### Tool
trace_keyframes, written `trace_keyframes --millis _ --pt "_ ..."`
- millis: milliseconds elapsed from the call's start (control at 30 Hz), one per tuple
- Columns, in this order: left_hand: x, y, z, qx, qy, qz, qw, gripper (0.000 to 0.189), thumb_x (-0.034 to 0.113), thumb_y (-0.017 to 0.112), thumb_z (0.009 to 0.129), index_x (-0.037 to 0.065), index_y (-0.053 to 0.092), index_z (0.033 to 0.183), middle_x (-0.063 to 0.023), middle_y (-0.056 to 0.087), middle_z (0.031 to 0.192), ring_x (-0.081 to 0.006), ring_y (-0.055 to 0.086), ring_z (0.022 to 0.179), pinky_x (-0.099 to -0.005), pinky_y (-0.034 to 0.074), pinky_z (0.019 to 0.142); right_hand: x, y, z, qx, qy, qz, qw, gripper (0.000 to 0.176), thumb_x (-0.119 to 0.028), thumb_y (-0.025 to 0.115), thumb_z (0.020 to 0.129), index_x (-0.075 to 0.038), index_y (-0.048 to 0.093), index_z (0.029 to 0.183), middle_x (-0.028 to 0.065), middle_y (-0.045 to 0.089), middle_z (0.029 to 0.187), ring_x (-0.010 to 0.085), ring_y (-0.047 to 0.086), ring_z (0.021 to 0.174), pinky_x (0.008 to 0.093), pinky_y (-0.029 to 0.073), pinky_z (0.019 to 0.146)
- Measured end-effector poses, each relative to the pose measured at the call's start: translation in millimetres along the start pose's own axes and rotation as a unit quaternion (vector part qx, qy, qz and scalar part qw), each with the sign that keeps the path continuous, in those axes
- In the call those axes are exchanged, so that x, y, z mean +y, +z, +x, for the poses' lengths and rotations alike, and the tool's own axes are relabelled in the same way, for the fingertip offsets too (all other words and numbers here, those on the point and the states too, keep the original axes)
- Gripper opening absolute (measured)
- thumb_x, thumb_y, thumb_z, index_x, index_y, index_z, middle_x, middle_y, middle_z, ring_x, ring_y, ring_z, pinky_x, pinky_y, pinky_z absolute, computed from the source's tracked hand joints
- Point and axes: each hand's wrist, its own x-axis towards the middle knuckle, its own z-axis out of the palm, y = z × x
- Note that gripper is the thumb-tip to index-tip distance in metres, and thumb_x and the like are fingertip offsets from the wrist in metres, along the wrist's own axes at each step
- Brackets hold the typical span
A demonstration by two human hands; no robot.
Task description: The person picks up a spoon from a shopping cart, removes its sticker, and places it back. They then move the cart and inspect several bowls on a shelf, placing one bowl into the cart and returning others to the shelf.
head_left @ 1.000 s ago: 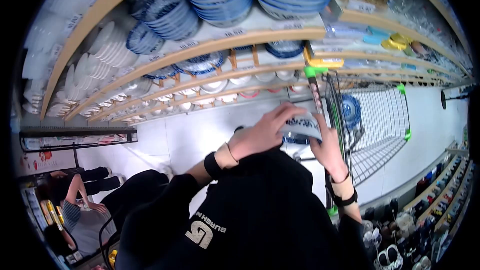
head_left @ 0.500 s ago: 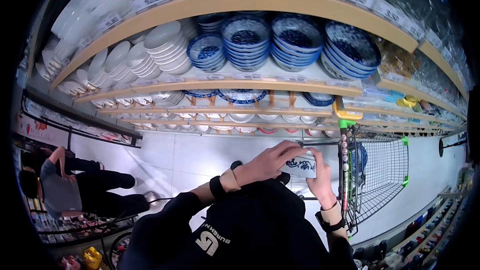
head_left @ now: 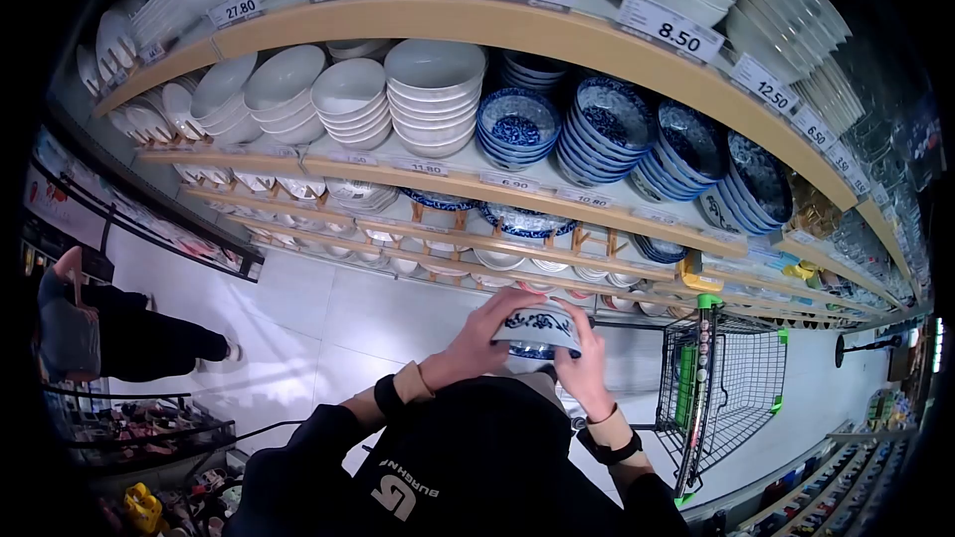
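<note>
Held in front of my chest is a bowl [head_left: 540,322], pale outside with a dark blue floral pattern. It is tipped so that its blue-patterned rim faces down and toward me. My left hand [head_left: 476,340] grips its left side, and the fingers of my right hand [head_left: 585,368] are closed around its right side. Beyond the hands, blue-and-white bowls [head_left: 518,119] stand stacked on the shelf, with white bowls [head_left: 433,89] stacked to their left.
A wire shopping cart [head_left: 741,363] with green corners stands to my right. A wooden-edged shelf [head_left: 418,20] with price tags runs across the front, with lower tiers of dishes. At the left, a person [head_left: 129,328] stands in the aisle by racks of goods.
The view has turned, so the shelf bowls appear farther right. Both hands have tilted the bowl, and its blue rim now shows at the bottom. The cart appears slightly lower.
</note>
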Motion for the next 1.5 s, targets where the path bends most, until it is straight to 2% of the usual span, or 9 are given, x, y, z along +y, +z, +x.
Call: trace_keyframes --millis 167,300,433,467,600,833,1067,1167,1500 --pt "-5.8 -19.0 4.1 -0.021 -0.02 -0.023 0.999 0.064 -0.014 0.057 0.075 0.007 0.052 0.135 -0.0168 0.059 0.125 -0.0368 0.061 0.114 -0.0393 0.048 0.101 2.1 16.2 1.5 -0.032 0.109 0.041 0.993 0.045 0.006 0.058 0.084 -0.002 0.055 0.128 0.0266 0.068 0.098 0.0419 0.07 0.099 0.0373 0.054 0.082" --pt "-9.8 -8.2 19.3 -0.013 -0.06 -0.088 0.994 0.056 -0.012 0.053 0.083 0.004 0.05 0.137 -0.0182 0.06 0.127 -0.0365 0.062 0.113 -0.0374 0.046 0.102 9.0 1.2 19.7 -0.034 0.115 0.06 0.991 0.027 -0.009 0.061 0.095 0.001 0.06 0.12 0.0118 0.072 0.089 0.0103 0.063 0.08 0.0292 0.052 0.074" --pt "-11.8 -0.5 42.0 0.033 -0.099 -0.127 0.986 0.049 -0.008 0.05 0.091 0.003 0.049 0.139 -0.0162 0.061 0.127 -0.0263 0.061 0.116 -0.0342 0.045 0.102 -3.1 -21.3 59.4 -0.047 0.042 -0.018 0.998 0.025 -0.01 0.061 0.095 0.0 0.06 0.119 0.0189 0.073 0.092 0.0282 0.073 0.081 0.0319 0.054 0.075" --pt "-13.3 -2.4 47.7 0.044 -0.111 -0.142 0.983 0.048 -0.006 0.05 0.092 0.003 0.049 0.139 -0.0155 0.061 0.127 -0.0243 0.061 0.117 -0.0335 0.045 0.102 -2.2 -23.5 70.3 -0.051 -0.024 -0.014 0.998 0.037 -0.01 0.063 0.094 -0.004 0.052 0.129 0.0245 0.07 0.094 0.046 0.068 0.085 0.041 0.055 0.072" --pt "-9.5 -17.9 63.8 0.116 -0.243 -0.245 0.931 0.043 0.001 0.055 0.097 0.003 0.048 0.14 -0.0111 0.061 0.127 -0.0181 0.059 0.116 -0.0323 0.046 0.103 -24.0 -36.1 98.4 -0.079 0.019 -0.036 0.996 0.048 -0.018 0.072 0.091 -0.001 0.051 0.131 0.0194 0.069 0.093 0.0395 0.069 0.087 0.0423 0.054 0.078" --pt "-9.5 -34.2 84.9 0.196 -0.292 -0.343 0.871 0.041 -0.001 0.061 0.091 -0.002 0.055 0.132 -0.0113 0.067 0.119 -0.0209 0.064 0.11 -0.0349 0.049 0.097 -25.4 -56.6 136.3 -0.021 -0.431 -0.251 0.867 0.04 -0.029 0.078 0.084 -0.006 0.065 0.115 0.0114 0.065 0.12 0.0267 0.06 0.115 0.0412 0.046 0.104" --pt "-3.2 -50.2 104.6 0.2 -0.328 -0.379 0.842 0.038 -0.001 0.06 0.086 -0.005 0.056 0.124 -0.0145 0.066 0.116 -0.0248 0.064 0.107 -0.0376 0.05 0.095 -28.0 -53.9 154.9 -0.128 -0.51 -0.342 0.779 0.024 -0.013 0.065 0.075 -0.008 0.064 0.099 0.0031 0.062 0.095 0.021 0.062 0.102 0.0356 0.047 0.101" --pt "-14.6 -58.4 100.3 0.146 -0.291 -0.276 0.905 0.04 0.011 0.06 0.092 -0.003 0.054 0.129 -0.0127 0.063 0.123 -0.0224 0.061 0.114 -0.0368 0.047 0.1 -35.5 -53.8 155.5 -0.16 -0.484 -0.319 0.799 0.02 -0.012 0.064 0.077 -0.009 0.063 0.096 0.0012 0.059 0.089 0.0189 0.06 0.092 0.0329 0.048 0.09" --pt "-7.9 -80.2 107.2 -0.092 -0.243 -0.509 0.821 0.06 0.044 0.051 0.103 0.003 0.04 0.146 -0.0091 0.053 0.14 -0.0176 0.052 0.129 -0.0354 0.041 0.11 -68.1 -50.4 144.0 -0.143 -0.316 -0.116 0.931 0.014 -0.008 0.078 0.071 -0.005 0.07 0.083 0.0043 0.063 0.075 0.0213 0.057 0.073 0.033 0.045 0.073"
